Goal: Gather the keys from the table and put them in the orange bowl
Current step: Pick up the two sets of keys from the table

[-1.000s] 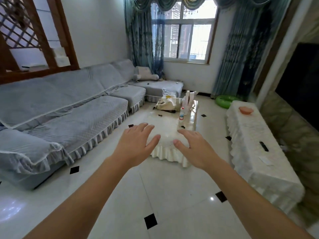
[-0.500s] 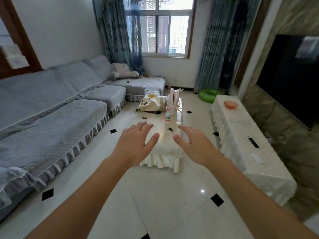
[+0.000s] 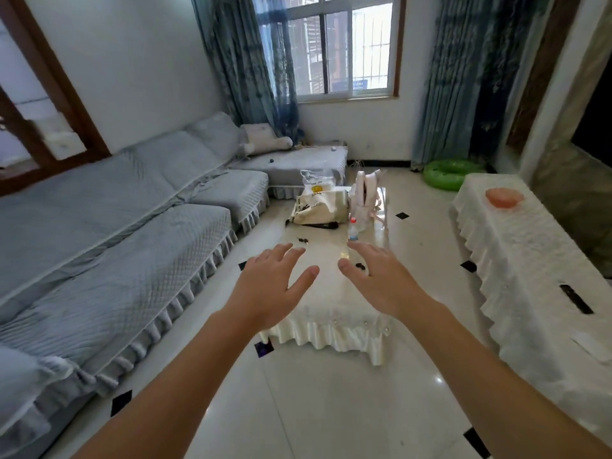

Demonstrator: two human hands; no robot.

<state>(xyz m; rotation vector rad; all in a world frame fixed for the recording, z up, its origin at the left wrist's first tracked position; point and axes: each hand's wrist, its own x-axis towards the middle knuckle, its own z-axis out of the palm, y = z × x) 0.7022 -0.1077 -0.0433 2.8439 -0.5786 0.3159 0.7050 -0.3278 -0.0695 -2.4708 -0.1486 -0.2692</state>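
Observation:
A low coffee table (image 3: 326,313) with a cream frilled cover stands in the middle of the room. Small dark bunches that look like keys lie on its glossy top: one (image 3: 302,240) near the left edge, another (image 3: 360,267) beside my right thumb. The orange bowl (image 3: 502,196) sits at the far end of a long white-covered side table (image 3: 530,260) on the right. My left hand (image 3: 270,286) and my right hand (image 3: 381,279) are stretched out in front of me above the near end of the coffee table, fingers spread, holding nothing.
A grey corner sofa (image 3: 126,246) fills the left side. Bags (image 3: 319,207), a white bag (image 3: 364,193) and a small bottle (image 3: 353,229) crowd the coffee table's far end. A dark remote (image 3: 571,298) lies on the side table. A green swim ring (image 3: 450,173) lies by the curtains.
The view has moved closer to the coffee table and turned a little right. Both hands stay outstretched and spread, now over the table's near end.

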